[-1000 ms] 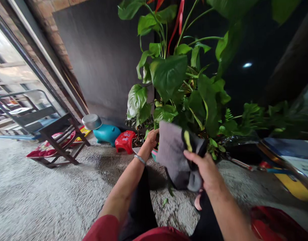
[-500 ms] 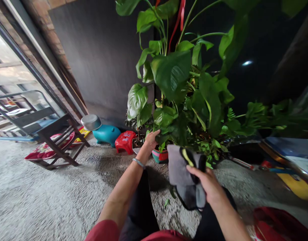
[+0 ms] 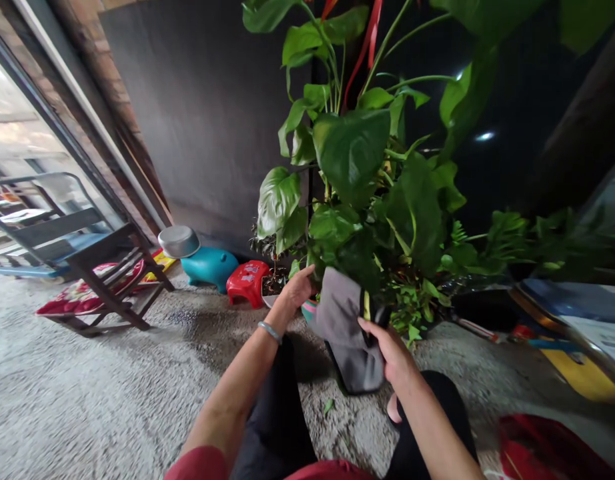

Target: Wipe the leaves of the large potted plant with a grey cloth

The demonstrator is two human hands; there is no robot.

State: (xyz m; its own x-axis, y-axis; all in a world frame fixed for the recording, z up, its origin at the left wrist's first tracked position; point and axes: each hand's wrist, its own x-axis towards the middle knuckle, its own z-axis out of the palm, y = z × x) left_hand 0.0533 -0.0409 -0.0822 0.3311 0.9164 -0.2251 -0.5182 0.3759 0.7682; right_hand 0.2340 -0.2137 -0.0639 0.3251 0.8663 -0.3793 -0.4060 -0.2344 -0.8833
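My left hand (image 3: 297, 288), a bangle on its wrist, is closed at the edge of a low leaf (image 3: 336, 225) of a tall, broad-leaved potted plant (image 3: 355, 150). Its fingertips are partly hidden among the foliage. In my right hand (image 3: 390, 353) is a grey cleaning cloth (image 3: 343, 313) with dark edging and a yellow-green stripe. The thumb lies on top of the cloth, which is folded and hangs down. Its upper end is close beside my left fingers, against the lower leaves. Behind the cloth, only part of a green and pink pot (image 3: 309, 311) shows.
Left of the plant are a red plastic stool (image 3: 247, 283), a blue animal-shaped toy (image 3: 210, 267) with a metal basin (image 3: 178, 241) on it, and a wooden chair (image 3: 115, 273). A dark board (image 3: 202, 120) stands behind. A red bag-like item (image 3: 542, 447) lies at lower right.
My right hand has moved left and slightly up, bringing the cloth closer to my left hand. The cloth has turned and spread more. My left hand has shifted slightly.
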